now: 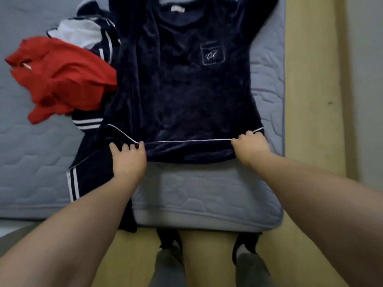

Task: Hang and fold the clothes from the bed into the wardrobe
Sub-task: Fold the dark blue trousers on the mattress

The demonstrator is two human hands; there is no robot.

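A dark navy velvet top (182, 83) with white piping and a chest pocket lies spread flat, front up, on the grey quilted bed (196, 193). My left hand (128, 160) grips its bottom hem at the left corner, fingers curled over the piping. My right hand (251, 147) grips the hem at the right corner. The sleeves reach up past the top of the frame.
A crumpled red garment (60, 77) lies left of the top. Beside and under it are a navy garment with white stripes (89, 175) and a white piece (83, 32). The bed's near edge is by my slippered feet (170, 264); yellowish floor (310, 100) runs along the right.
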